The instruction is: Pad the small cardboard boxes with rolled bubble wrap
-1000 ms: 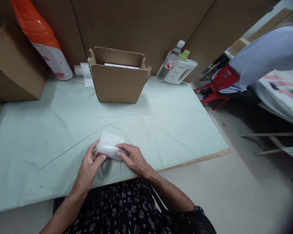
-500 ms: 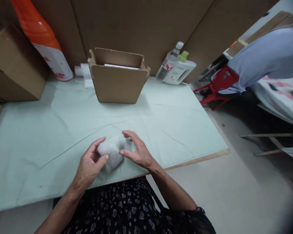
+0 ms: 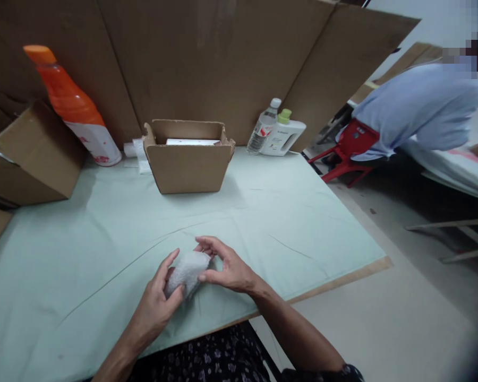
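A small bundle of bubble wrap (image 3: 189, 271) sits between my hands near the front edge of the table; what is inside it cannot be made out. My left hand (image 3: 162, 293) grips its left side, thumb in front and fingers behind. On the right side, my right hand (image 3: 225, 267) holds it too, with the thumb against the near face and the fingers curled round the far corner. Beyond the hands stands an open cardboard box (image 3: 189, 168) with a white flat item (image 3: 193, 142) showing inside.
The table has a pale green cloth (image 3: 115, 239). At the back stand an orange-and-white bottle (image 3: 77, 114), a clear bottle (image 3: 264, 127) and a white jug (image 3: 284, 137). Cardboard boxes (image 3: 40, 159) are at left. A person in light blue (image 3: 414, 106) sits on a red chair (image 3: 356, 140).
My right hand has closed in on the bubble-wrap bundle, which is now turned and tilted between both hands. The view has tipped upward, so everything on the table appears lower.
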`<state>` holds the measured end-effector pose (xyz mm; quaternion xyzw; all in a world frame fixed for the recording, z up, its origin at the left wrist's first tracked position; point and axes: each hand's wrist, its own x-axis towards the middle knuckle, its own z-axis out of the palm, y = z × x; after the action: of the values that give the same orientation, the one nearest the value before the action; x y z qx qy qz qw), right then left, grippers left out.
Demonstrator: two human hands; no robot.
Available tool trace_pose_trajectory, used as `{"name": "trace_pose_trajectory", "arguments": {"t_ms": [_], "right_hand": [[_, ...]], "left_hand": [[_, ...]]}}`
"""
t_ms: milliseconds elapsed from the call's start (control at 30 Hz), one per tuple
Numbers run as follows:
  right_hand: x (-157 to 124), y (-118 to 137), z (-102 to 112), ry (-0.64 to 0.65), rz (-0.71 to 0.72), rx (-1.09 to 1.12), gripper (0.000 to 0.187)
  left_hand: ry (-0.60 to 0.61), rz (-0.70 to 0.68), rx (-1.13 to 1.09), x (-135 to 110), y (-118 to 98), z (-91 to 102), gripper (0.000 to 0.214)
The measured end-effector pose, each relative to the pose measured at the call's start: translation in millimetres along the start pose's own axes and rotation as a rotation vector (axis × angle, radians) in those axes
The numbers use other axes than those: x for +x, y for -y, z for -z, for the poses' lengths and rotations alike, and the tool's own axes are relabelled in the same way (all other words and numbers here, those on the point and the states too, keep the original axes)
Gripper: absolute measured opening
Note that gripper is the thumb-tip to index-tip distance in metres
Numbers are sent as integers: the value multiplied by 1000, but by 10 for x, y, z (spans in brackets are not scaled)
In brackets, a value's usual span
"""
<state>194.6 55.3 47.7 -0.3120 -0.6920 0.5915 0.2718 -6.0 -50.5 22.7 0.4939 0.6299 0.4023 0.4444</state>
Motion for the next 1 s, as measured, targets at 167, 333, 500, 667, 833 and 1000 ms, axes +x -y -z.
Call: {"name": "trace_pose_trajectory", "arguments": {"t_ms": [167,333,500,667,833,1000], "right_hand": [[44,35,125,76,-29,-237,17],[105,15,275,21,-30,-333,19],[161,76,522,-65,-42,-340,15],[213,252,751,-96,-9,-309,13],[252,453,940,-162,41,-312,13],[274,673,1119,-289,107,-287,19]], "left_hand": [[139,-132,182,190,-122,61,67],[118,-270,288,446,-247,185,56],[-255,-627,567,945,-741,511,45],[-522,-875,794,1779,-1271,845,55],[-482,-765,804,2297,-1303,966,35],[-428,-884,782,2033,-1246,907,20]]}}
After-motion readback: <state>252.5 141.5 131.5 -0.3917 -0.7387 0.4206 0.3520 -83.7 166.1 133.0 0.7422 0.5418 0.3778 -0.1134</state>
